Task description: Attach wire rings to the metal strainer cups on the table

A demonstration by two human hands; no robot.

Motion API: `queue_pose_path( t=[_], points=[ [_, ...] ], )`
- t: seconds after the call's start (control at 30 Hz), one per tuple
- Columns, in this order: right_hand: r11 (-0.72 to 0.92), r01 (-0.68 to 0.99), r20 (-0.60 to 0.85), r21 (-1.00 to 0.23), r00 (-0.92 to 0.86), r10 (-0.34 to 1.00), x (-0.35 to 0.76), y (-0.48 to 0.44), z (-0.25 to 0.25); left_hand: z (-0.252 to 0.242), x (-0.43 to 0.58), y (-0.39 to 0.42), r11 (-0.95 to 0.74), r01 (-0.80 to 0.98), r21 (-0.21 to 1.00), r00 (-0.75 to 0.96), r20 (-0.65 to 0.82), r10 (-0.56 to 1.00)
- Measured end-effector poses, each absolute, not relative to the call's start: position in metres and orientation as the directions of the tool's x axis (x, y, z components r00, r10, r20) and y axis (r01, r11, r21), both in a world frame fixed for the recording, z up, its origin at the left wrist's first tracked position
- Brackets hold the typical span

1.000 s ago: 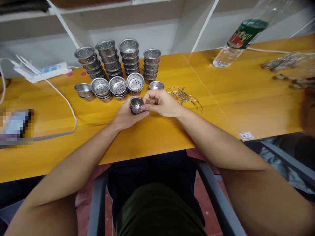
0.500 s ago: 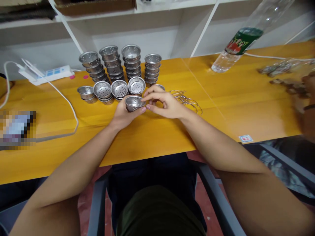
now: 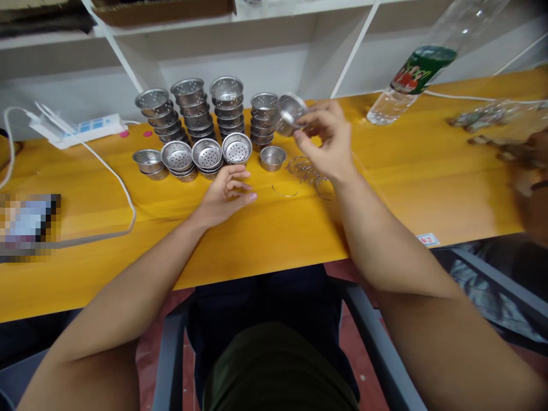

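Note:
My right hand [image 3: 326, 140] is raised over the yellow table [image 3: 278, 228] and pinches a small perforated metal cup [image 3: 290, 114], tilted, just right of the rightmost cup stack [image 3: 263, 117]. My left hand [image 3: 225, 195] rests on the table with fingers loosely spread and nothing in it. A single cup [image 3: 273, 157] stands between my hands. A loose wire ring [image 3: 286, 192] lies near my left fingertips, beside a pile of wire rings [image 3: 309, 169] partly hidden by my right wrist.
Several stacks of metal cups [image 3: 190, 108] stand at the back, with a front row of low cup stacks [image 3: 206, 154]. A power strip [image 3: 81, 127] with its cable lies left. A plastic bottle [image 3: 413, 71] lies at the right. Another person's hand [image 3: 533, 171] shows at the right edge.
My right hand took the cup from my left hand and carried it up and right toward the rightmost stack. My left hand let go and now lies empty. A wire ring appeared on the table.

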State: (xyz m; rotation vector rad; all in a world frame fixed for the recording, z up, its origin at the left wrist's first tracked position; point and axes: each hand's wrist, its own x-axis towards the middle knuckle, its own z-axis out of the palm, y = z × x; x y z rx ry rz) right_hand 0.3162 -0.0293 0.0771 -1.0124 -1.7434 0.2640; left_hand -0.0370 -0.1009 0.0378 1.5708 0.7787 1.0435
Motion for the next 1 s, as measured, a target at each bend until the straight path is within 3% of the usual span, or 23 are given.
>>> queue_pose_path(
  t=[0.1, 0.23, 0.4, 0.57, 0.77, 0.9, 1.0],
  points=[
    [0.359, 0.664, 0.546, -0.656, 0.09, 0.833, 0.348, -0.003, 0.066, 0.043, -0.037, -0.103, -0.26, 0.023, 0.965, 0.413, 0.227, 0.882],
    [0.175, 0.738, 0.399, -0.652, 0.137, 0.907, 0.356, 0.017, 0.045, 0.047, -0.037, -0.104, -0.267, 0.056, 0.962, 0.42, 0.22, 0.881],
    [0.218, 0.719, 0.389, -0.66, 0.079, 0.918, 0.344, 0.024, 0.033, 0.049, -0.037, -0.105, -0.279, 0.082, 0.957, 0.414, 0.222, 0.883],
    [0.105, 0.811, 0.266, -0.576, 0.064, 0.962, 0.335, 0.02, 0.038, 0.05, -0.037, -0.106, -0.298, 0.094, 0.95, 0.42, 0.234, 0.877],
    [0.056, 0.827, 0.239, -0.56, 0.097, 0.966, 0.332, 0.01, 0.049, 0.047, -0.038, -0.104, -0.298, 0.079, 0.951, 0.416, 0.24, 0.877],
    [0.181, 0.81, 0.356, -0.558, 0.037, 0.934, 0.332, -0.009, 0.07, 0.046, -0.038, -0.104, -0.315, 0.079, 0.946, 0.421, 0.255, 0.871],
    [0.342, 0.734, 0.277, -0.587, -0.215, 0.936, 0.324, -0.023, 0.08, 0.046, -0.038, -0.103, -0.327, 0.076, 0.942, 0.439, 0.263, 0.859]
  ],
)
